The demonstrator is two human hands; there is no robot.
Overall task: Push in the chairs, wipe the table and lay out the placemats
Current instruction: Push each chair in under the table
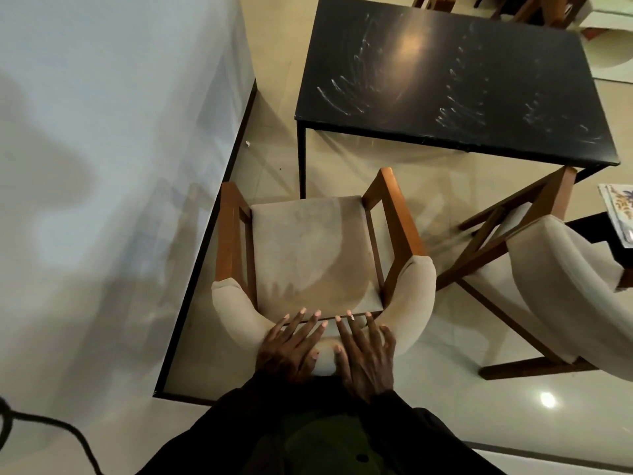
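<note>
A wooden armchair (pixel 310 248) with a beige seat and a curved padded backrest stands right below me, a short gap from the black table (pixel 455 84). My left hand (pixel 291 347) and my right hand (pixel 364 354) lie side by side on top of the backrest, fingers spread and draped over its front. White smears mark the tabletop. A second beige armchair (pixel 555 279) stands at an angle off the table's near right corner. A patterned placemat (pixel 618 214) shows at the right edge, partly cut off.
A white wall (pixel 102 166) with a dark skirting runs close along the left of the chair. More wooden chairs (pixel 534 8) stand beyond the table's far side. A dark cable (pixel 44 426) curls at the lower left. The floor is glossy cream tile.
</note>
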